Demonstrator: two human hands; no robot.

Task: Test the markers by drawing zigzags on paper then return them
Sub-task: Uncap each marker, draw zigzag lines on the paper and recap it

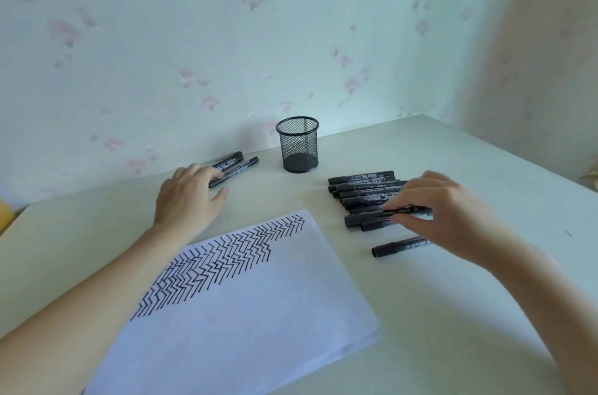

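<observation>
A pale table (pixel 453 313) is filling the lower frame under floral wallpaper (pixel 194 38); the right hand (pixel 443 210) is pinching a marker (pixel 404 210), the left hand (pixel 187 200) lying spread by two markers (pixel 236 164).

Left hand (pixel 189 197), far left of centre: palm down, fingers loosely extended, fingertips touching a marker (pixel 233 170); bare forearm runs back to the near left. Right hand (pixel 443 210), at right: fingers curled, tips pinching a marker (pixel 382 219) within a cluster; forearm enters from the near right.
</observation>
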